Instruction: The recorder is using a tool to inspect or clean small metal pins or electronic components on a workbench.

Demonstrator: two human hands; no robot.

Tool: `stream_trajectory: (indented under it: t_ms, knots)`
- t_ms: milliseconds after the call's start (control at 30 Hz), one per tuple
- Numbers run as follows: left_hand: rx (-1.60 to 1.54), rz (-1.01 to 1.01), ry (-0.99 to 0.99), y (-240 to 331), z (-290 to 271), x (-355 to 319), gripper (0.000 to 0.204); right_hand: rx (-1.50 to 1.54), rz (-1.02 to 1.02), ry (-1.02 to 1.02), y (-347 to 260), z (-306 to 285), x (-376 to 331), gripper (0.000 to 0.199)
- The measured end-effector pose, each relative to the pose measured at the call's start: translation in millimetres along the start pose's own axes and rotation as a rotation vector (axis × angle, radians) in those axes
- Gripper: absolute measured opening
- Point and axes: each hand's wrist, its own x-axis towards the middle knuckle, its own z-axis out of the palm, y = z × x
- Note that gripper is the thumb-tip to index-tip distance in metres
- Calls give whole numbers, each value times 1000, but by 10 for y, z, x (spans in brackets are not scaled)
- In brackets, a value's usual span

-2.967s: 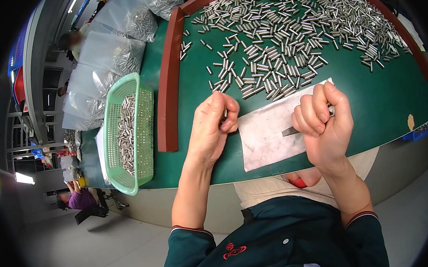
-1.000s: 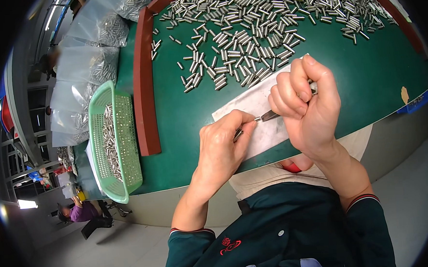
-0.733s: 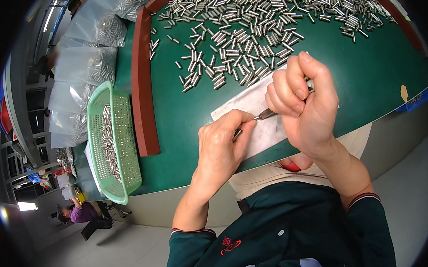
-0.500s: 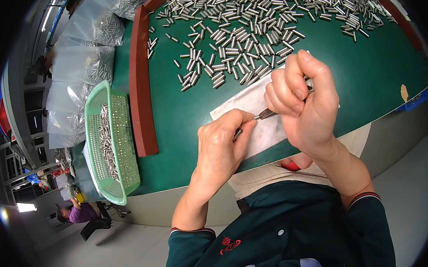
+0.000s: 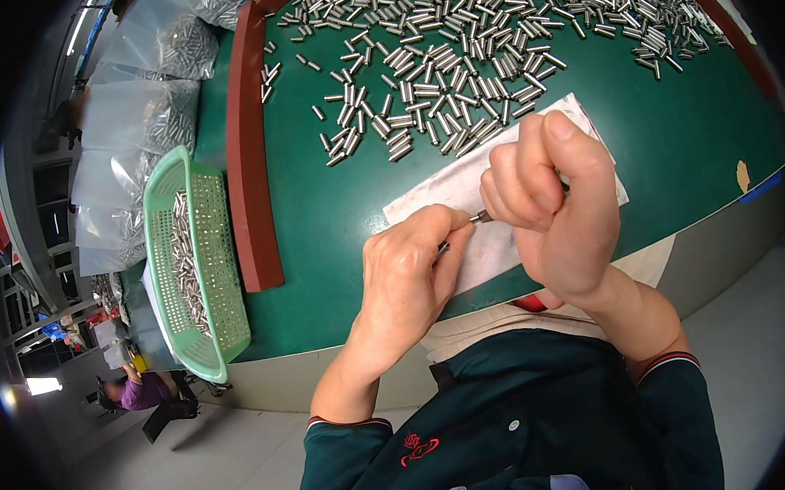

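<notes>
My left hand (image 5: 411,266) is closed in a pinch on a small metal pin (image 5: 443,248), mostly covered by the thumb and forefinger. Opposite it, my right hand (image 5: 555,205) is a fist around a slim dark tool with a metal tip (image 5: 481,216). The tip meets the fingertips of my left hand; whether it touches the pin I cannot see. Both hands are above a stained white cloth (image 5: 425,197) on the green table (image 5: 320,218). Past the cloth lie loose, short metal pins (image 5: 442,91), spread over the far part of the table.
A red-brown rail (image 5: 249,181) borders the work area at left, with another (image 5: 742,49) at far right. Beyond the left rail stands a green basket (image 5: 215,254) holding pins. Clear bags (image 5: 137,116) of pins line the far left. A person (image 5: 147,391) sits in the background.
My right fist has turned and shifted slightly left, hiding more of the tool. The cloth's right end now shows. My left hand keeps its pinch.
</notes>
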Motion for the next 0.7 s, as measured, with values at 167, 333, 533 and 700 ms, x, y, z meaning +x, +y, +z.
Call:
stream_trajectory:
  t_ms: [167,333,533,700]
  knots:
    - [9,56,-1,-10,-1,11,9,-88,-69,-28,5,51,-54,39]
    - [29,56,11,23,-16,9,9,-114,-102,-31,27,87,-42,38]
    - [-380,-249,113,11,-99,-18,7,12,-132,-113,79,-29,-26,33]
    - [-1600,-499,-146,-286,-229,-9,9,23,-95,-106,56,-56,-4,37]
